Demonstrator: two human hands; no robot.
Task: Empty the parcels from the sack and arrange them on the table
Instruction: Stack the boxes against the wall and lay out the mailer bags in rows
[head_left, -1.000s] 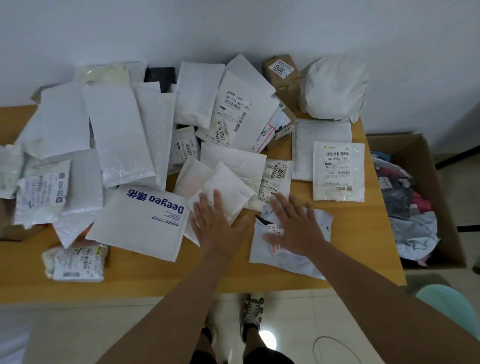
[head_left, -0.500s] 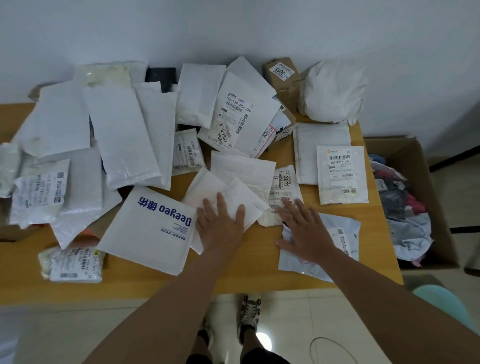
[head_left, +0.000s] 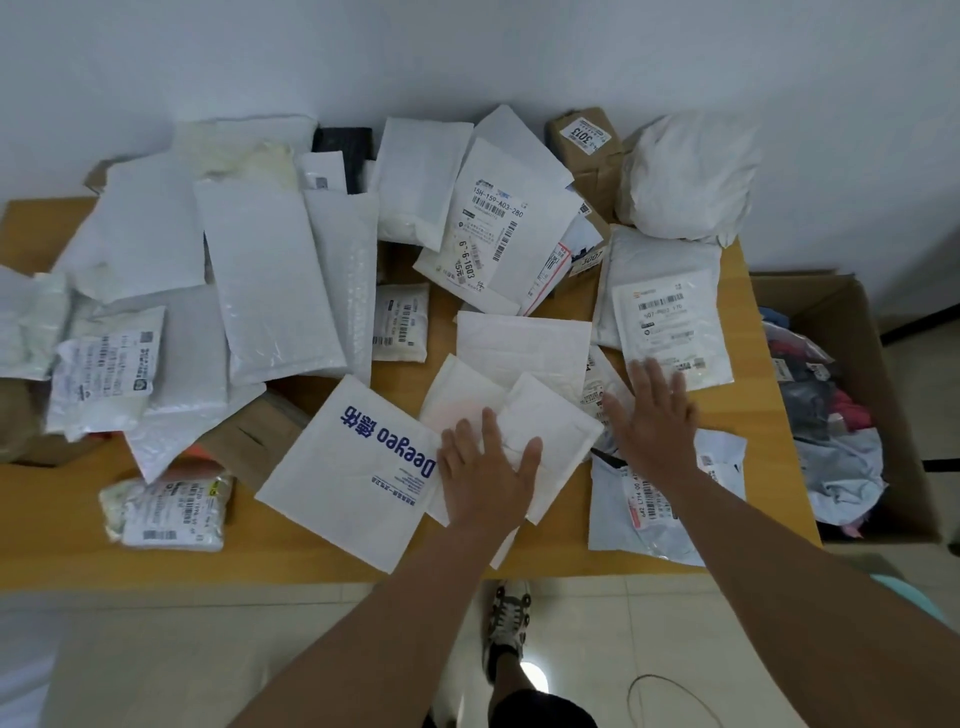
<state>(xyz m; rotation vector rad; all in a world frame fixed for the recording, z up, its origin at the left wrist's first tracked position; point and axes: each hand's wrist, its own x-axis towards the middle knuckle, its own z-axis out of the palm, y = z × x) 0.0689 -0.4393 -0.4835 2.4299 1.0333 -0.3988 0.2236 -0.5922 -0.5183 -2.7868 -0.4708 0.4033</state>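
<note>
Many white mailers and parcels lie spread over the wooden table (head_left: 571, 561). My left hand (head_left: 485, 470) rests flat, fingers apart, on a small white padded envelope (head_left: 550, 431) next to the large mailer printed "Deeyeo" (head_left: 358, 467). My right hand (head_left: 652, 415) is flat and spread over a small labelled packet (head_left: 597, 387), just above a pale grey poly bag (head_left: 654, 509) near the table's front right corner. Neither hand grips anything. The sack is not in view.
A brown box labelled 3013 (head_left: 584, 150) and a bulging white bag (head_left: 691, 176) sit at the back right. An open cardboard box (head_left: 893, 364) with clothing bags stands on the floor to the right. A small wrapped parcel (head_left: 166, 512) lies front left.
My right hand slid off the grey poly bag, up and to the right, onto the labelled packet. My left hand shifted slightly right on the padded envelope.
</note>
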